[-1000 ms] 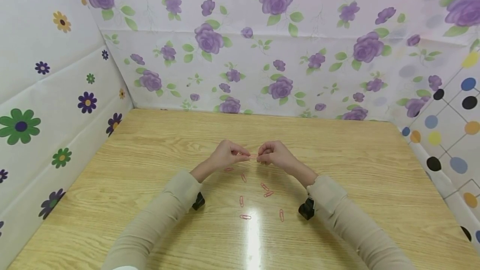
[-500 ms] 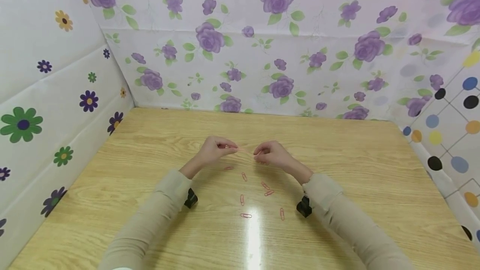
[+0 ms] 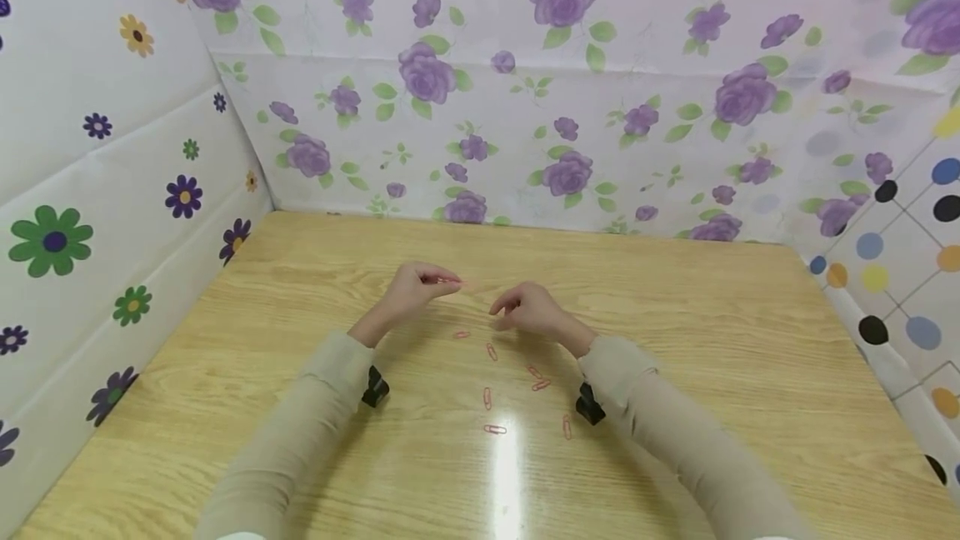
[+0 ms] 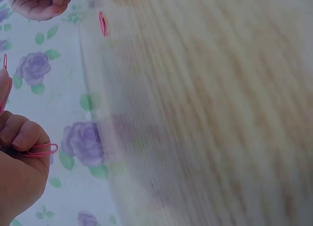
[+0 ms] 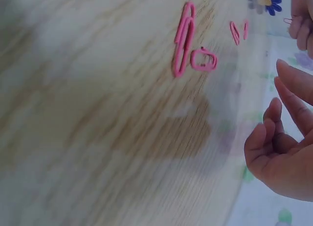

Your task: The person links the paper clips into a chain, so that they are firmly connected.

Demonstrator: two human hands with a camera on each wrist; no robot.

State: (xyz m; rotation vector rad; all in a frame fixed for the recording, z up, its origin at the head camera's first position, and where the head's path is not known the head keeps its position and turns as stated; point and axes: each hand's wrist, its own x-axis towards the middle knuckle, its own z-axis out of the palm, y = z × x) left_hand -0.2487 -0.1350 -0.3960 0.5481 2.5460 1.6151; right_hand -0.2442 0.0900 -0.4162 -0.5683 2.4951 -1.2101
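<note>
My left hand (image 3: 408,288), raised over the wooden table, pinches a pink paper clip (image 4: 5,62) between thumb and forefinger. Another pink clip (image 4: 46,148) pokes out from under its curled lower fingers in the left wrist view. Whether the held clips are linked I cannot tell. To the right, my right hand (image 3: 531,308) hovers apart from the left, thumb and fingers separated and nothing between them. Below the hands lie several loose pink paper clips, the closest being one clip (image 3: 462,334) and another (image 3: 492,352). Two more clips (image 3: 541,385) lie close together nearer the person.
The light wooden table (image 3: 675,315) carries further scattered clips near its front, such as one clip (image 3: 495,429) beside a bright reflection. A sheet with purple flowers (image 3: 566,173) hangs behind the table. Patterned sheets border both sides. A black wrist camera (image 3: 590,403) sits under the right sleeve.
My left hand has moved left and away with the clips. The right hand has let go of what it pinched near the left fingertips and shifted slightly left, its fingers spreading.
</note>
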